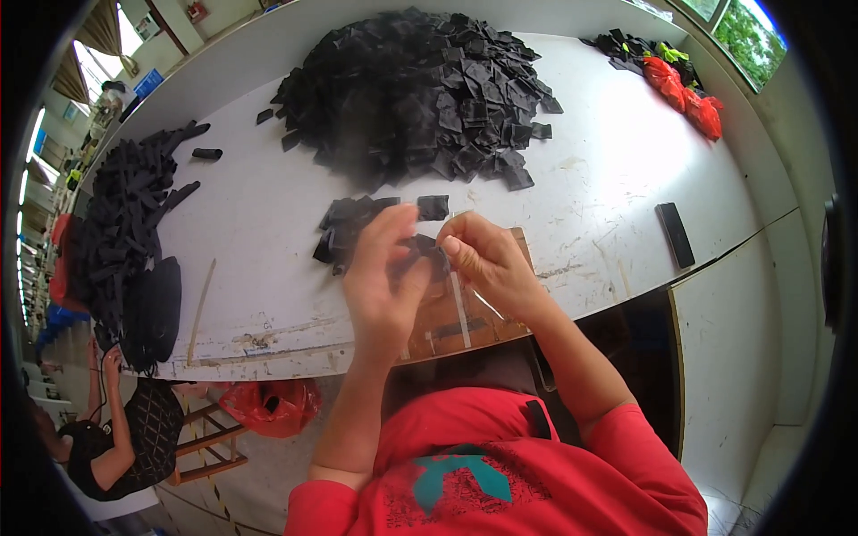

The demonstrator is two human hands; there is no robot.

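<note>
My left hand (384, 277) is raised over the near part of the table, its fingers curved and apart, slightly blurred. My right hand (493, 261) is closed, thumb against forefinger, at the edge of a small black fabric piece (435, 254). A thin shiny strip (488, 306) shows under the right palm; I cannot tell whether it is held. Beneath both hands lies a brown board (487, 332) crossed by a narrow white strip (461, 313). Several black fabric pieces (336, 234) sit left of my left hand, and another flat piece (433, 207) lies just beyond.
A large heap of black fabric pieces (465, 98) covers the table's far middle. Black rolled strips (121, 210) pile up at the left, near a seated person (112, 438). A black block (675, 235) and red bags (684, 96) are at right. A red plastic bag (273, 411) hangs below the edge.
</note>
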